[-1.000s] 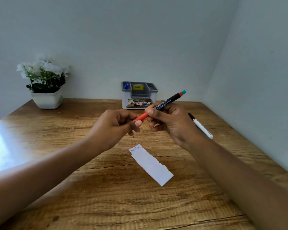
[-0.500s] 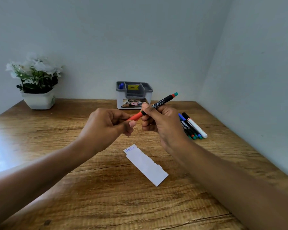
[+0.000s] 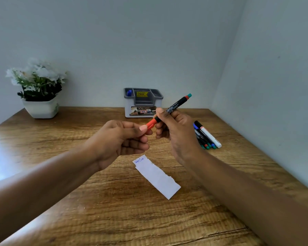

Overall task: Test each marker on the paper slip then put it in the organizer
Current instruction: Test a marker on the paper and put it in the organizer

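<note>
I hold a black marker (image 3: 176, 104) with an orange-red cap (image 3: 150, 125) in the air above the table. My right hand (image 3: 174, 132) grips the black barrel. My left hand (image 3: 121, 139) pinches the cap end, which still sits on the barrel. Below them lies a white paper slip (image 3: 156, 177) with blue scribbles at its far end. The grey and white organizer (image 3: 143, 103) stands at the back against the wall, with a blue marker (image 3: 129, 93) upright in its left compartment.
Several more markers (image 3: 205, 136) lie in a bunch on the table right of my right hand, near the side wall. A white pot of white flowers (image 3: 38, 89) stands at the back left. The wooden table (image 3: 114, 215) fills the foreground.
Both hands stay together on the marker in much the same pose. The view has shifted a little, so the bunch of markers on the right shows more fully.
</note>
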Available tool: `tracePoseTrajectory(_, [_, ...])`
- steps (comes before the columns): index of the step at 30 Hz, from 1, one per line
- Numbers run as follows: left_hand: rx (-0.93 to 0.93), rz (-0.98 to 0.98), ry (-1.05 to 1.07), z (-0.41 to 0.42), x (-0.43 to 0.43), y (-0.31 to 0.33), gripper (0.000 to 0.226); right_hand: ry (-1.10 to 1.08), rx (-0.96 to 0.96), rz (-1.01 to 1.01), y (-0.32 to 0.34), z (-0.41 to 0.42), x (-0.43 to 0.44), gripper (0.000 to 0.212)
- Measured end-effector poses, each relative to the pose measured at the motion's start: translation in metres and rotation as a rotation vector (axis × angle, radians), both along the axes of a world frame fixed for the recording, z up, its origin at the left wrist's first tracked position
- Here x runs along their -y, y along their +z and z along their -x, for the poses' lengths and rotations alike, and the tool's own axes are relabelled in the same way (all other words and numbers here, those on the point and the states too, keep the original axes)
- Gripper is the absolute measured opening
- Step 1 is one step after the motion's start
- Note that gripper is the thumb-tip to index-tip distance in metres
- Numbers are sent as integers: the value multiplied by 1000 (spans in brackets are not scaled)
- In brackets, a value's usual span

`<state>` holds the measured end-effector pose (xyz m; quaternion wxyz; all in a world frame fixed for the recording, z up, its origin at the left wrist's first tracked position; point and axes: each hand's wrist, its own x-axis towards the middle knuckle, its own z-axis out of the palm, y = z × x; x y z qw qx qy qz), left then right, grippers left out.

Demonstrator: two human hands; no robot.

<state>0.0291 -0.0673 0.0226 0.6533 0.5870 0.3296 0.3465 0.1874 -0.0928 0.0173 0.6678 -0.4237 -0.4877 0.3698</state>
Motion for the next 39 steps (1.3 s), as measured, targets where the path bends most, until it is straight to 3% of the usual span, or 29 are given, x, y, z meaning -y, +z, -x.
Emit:
tracePoseTrajectory(3, [38, 37, -55, 2, 0, 6, 23, 11, 16, -19, 3, 5, 2, 20])
tracePoseTrajectory(7, [-223, -392, 165, 13, -5, -6, 19, -252, -306, 18, 22, -41, -10, 19])
tracePoseTrajectory(9, [-184, -428, 223, 19, -7, -9, 26, -340, -303, -10, 29, -65, -10, 17])
tracePoseTrajectory(11, [-199, -491, 202, 23, -8, -11, 20, -255, -209, 19, 23, -59, -9, 18])
tracePoseTrajectory(15, [-477, -1125, 18, 44, -7, -19, 30, -62, -114, 90, 10, -33, -8, 18])
tracePoseTrajectory(17, [-459, -1248, -128, 54, -6, -25, 34, 6, -151, 122, 13, -35, -5, 18])
tracePoseTrajectory(19, [-433, -1301, -249, 56, -7, -29, 27, 39, -134, 141, 16, -34, 1, 17])
tracePoseTrajectory(22, [-473, -1358, -372, 56, -10, -36, 25, 63, 38, 181, 10, -23, 15, 3])
tracePoseTrajectory(25, [-517, -1382, -441, 58, -12, -42, 27, 98, 177, 275, -3, -10, 27, 10])
tracePoseTrajectory(30, [-568, -1423, -406, 57, -15, -51, 27, 156, 281, 343, -20, 2, 27, 6])
tracePoseTrajectory(39, [-579, -1387, -415, 56, -20, -56, 31, 163, 488, 277, -38, 4, 21, 8])
